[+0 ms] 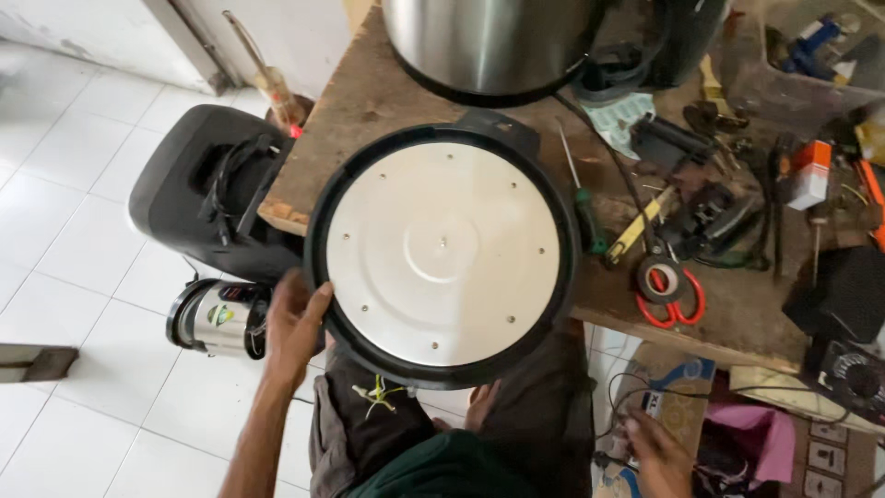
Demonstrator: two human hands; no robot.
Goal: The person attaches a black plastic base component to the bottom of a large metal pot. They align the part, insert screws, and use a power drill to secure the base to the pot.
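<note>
Head view, looking down at a wooden work surface [369, 101] and the tiled floor [74, 184] beside it.

Centre: a round appliance base [442, 254], a pale metal disc with small screw holes set in a black plastic rim, lies face-up. It rests partly on the near edge of the surface and overhangs towards the person's lap.

Left hand [293, 325]: at 8 o'clock of the base, fingers curled over the black rim and thumb against its edge, so the hand grips the rim.

Right hand [656, 450]: at 5 o'clock of the base and well apart from it, low beside the surface, fingers partly bent over thin cables [636, 387]. Whether it has closed on anything cannot be told.

At 12 o'clock of the base: a shiny steel pot body [489, 37], standing just behind the rim.

At 3 o'clock: a green-handled screwdriver [583, 207] lying just beside the rim, a yellow-handled tool [641, 226] next to it, and red-handled scissors [673, 300] near the surface's front edge with a roll of dark tape [660, 279] resting on them. Further right lies a clutter of small tools and parts, too tangled to name singly.

At 9 o'clock, on the floor: a black case [198, 184] with straps on it, and at 8 o'clock a small steel canister [217, 318] lying on its side, just beside the left hand.
</note>
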